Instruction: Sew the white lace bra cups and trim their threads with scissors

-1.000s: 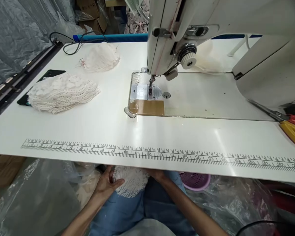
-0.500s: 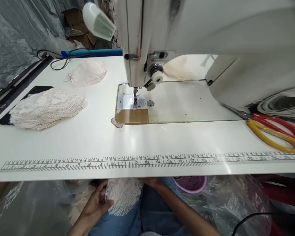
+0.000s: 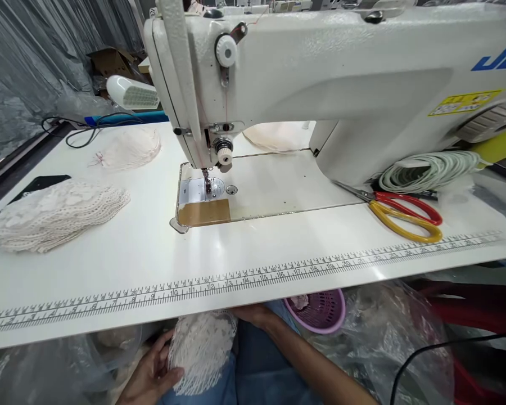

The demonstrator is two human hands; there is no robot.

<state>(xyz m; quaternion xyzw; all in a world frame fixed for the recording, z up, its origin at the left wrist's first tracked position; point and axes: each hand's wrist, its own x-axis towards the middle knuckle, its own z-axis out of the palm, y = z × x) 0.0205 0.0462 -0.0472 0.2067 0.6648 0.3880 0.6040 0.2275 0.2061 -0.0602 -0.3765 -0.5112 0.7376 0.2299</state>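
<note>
Below the table's front edge, on my lap, I hold a piece of white lace (image 3: 202, 351). My left hand (image 3: 152, 374) grips its left side with the thumb pressed on the lace. My right hand (image 3: 253, 315) reaches under the table edge at the lace's top right; its fingers are hidden. On the white table (image 3: 253, 247) stands a white sewing machine (image 3: 320, 73) with its needle plate (image 3: 202, 191) bare.
A stack of white lace pieces (image 3: 54, 214) lies at the left, another pale lace piece (image 3: 129, 149) behind it. Red and yellow scissors (image 3: 400, 211) and coiled white cord (image 3: 425, 169) lie at the right. A purple basket (image 3: 320, 309) sits under the table, plastic bags around it.
My head has lifted and turned, so more of the machine and the right of the table shows. The lace and both hands have stayed on my lap.
</note>
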